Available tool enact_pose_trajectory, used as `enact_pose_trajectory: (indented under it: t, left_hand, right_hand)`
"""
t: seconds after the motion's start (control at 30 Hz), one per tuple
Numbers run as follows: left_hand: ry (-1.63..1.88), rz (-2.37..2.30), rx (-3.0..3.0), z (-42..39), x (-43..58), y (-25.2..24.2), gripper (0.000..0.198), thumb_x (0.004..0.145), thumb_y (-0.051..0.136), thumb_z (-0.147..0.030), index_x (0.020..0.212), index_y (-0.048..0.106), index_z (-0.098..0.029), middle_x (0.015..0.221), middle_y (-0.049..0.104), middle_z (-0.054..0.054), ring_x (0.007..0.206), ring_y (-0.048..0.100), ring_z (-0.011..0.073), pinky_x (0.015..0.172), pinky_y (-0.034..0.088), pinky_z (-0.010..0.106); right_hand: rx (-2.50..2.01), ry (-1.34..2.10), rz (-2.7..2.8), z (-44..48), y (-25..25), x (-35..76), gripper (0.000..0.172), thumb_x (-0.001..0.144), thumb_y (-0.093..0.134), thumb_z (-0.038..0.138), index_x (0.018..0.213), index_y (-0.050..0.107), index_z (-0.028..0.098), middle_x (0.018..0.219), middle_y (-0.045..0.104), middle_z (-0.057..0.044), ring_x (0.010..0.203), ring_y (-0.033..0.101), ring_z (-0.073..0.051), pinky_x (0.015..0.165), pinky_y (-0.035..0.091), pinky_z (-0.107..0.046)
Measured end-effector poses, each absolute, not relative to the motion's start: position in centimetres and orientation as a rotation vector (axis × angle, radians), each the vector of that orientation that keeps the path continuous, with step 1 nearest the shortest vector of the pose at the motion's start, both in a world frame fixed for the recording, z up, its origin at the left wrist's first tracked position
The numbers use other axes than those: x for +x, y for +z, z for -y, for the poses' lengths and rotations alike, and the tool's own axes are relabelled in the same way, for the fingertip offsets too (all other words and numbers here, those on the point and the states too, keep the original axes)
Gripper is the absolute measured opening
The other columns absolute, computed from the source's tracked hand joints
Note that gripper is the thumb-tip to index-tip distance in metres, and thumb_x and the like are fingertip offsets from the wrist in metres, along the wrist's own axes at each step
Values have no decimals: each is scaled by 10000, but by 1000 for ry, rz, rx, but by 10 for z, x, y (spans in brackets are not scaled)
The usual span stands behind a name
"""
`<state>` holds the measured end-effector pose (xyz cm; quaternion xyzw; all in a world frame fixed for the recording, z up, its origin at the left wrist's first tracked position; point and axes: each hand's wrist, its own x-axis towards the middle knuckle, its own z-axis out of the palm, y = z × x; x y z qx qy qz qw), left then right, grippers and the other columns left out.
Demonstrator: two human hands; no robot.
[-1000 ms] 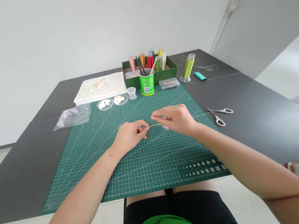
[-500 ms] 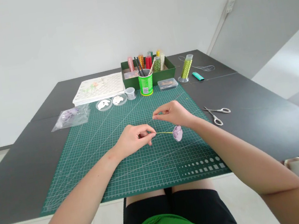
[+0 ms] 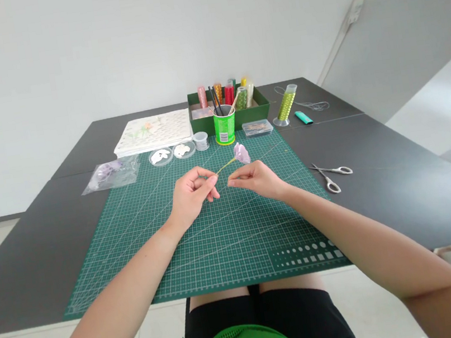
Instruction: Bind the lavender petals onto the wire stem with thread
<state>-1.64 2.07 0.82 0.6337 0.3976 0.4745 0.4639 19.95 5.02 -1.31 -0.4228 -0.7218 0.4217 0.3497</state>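
Both forearms are stretched forward from the lower corners of the view and brought together over the middle of the green cutting mat, which is laid on the dark bench. The left hand is raised a little off the mat, its wrist turned so that the thumb faces inward. The right hand is held just beside it, knuckles up, fingers pointed toward the left hand.

The left hand is closed in a pinch: the lower end of a thin wire stem is gripped between thumb and forefinger, and the other fingers are curled in. The thumb and forefinger of the right hand are also pressed together at the tips, close to the left fingertips; whether something fine is caught between them cannot be told.

The stem is tilted up and away to the right, and a small lilac flower is carried at its far end. The flower is held clear of the mat, just beyond the right hand's knuckles and apart from them.

A pair of scissors is laid open on the bench right of the mat, and a green cup of sticks is set at the mat's far edge.
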Motion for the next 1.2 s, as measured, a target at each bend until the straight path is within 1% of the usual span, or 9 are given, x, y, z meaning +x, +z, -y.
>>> enact_pose_trajectory:
  t: [0.1, 0.23, 0.43, 0.6, 0.67, 0.9, 1.03, 1.2]
  left_hand:
    - [1208, -1047, 1515, -24, -18, 6, 252, 881, 707, -426, 859, 658, -179, 568, 683, -11, 471, 575, 103, 518, 489, 217]
    - [1229, -1117, 1492, -28, -19, 4, 243, 874, 704, -421, 851, 648, -185, 574, 676, -14, 487, 583, 111, 540, 494, 229]
    - [1208, -1216, 1541, -35, -22, -1, 220, 866, 684, -403, 843, 648, -187, 583, 693, -8, 484, 584, 121, 548, 485, 242]
    - [1069, -1342, 1782, -36, -24, -3, 158, 900, 642, -340, 843, 660, -195, 595, 717, -19, 495, 613, 121, 569, 472, 238]
    - [1014, -1381, 1877, -35, -24, -3, 153, 912, 635, -337, 854, 673, -202, 595, 720, -30, 492, 620, 121, 566, 461, 236]
    - [882, -1354, 2074, -31, -24, -3, 164, 937, 626, -349, 887, 706, -215, 598, 730, -55, 472, 620, 118, 585, 458, 238]
    - [767, -1273, 2223, -29, -23, -3, 165, 960, 611, -327, 902, 724, -223, 594, 728, -74, 455, 600, 104, 564, 424, 226]
    - [647, -1152, 2347, -23, -22, -2, 159, 980, 601, -303, 932, 733, -228, 606, 738, -83, 503, 642, 103, 562, 406, 214]
  right_hand:
    - [-1076, 1022, 1907, -44, -12, 196, 340, 844, 690, 471, 845, 804, 151, 517, 397, 61, 511, 290, -80, 514, 257, -261]
    - [-1026, 863, 2002, -34, -7, 193, 298, 906, 631, 403, 792, 777, 170, 581, 485, 29, 543, 331, -90, 532, 284, -258]
    - [-940, 610, 2170, -25, 0, 192, 364, 974, 545, 338, 685, 702, 182, 562, 468, 24, 551, 368, -99, 558, 322, -245]
    - [-879, 465, 2152, -23, 2, 194, 314, 987, 553, 310, 792, 767, 191, 613, 611, 9, 558, 479, -99, 575, 361, -235]
    - [-866, 414, 2129, -23, 3, 195, 297, 987, 569, 304, 816, 784, 191, 629, 646, 3, 561, 510, -99, 573, 370, -232]
    - [-849, 289, 2080, -24, 11, 200, 264, 990, 594, 301, 888, 814, 197, 628, 680, -3, 542, 548, -104, 567, 397, -240]
    - [-815, 220, 2097, -27, 14, 206, 274, 1005, 581, 299, 875, 797, 193, 635, 691, 0, 549, 570, -98, 560, 403, -229]
    - [-767, 174, 2106, -31, 14, 209, 276, 1003, 596, 316, 850, 786, 185, 635, 700, 6, 534, 568, -89, 539, 398, -224]
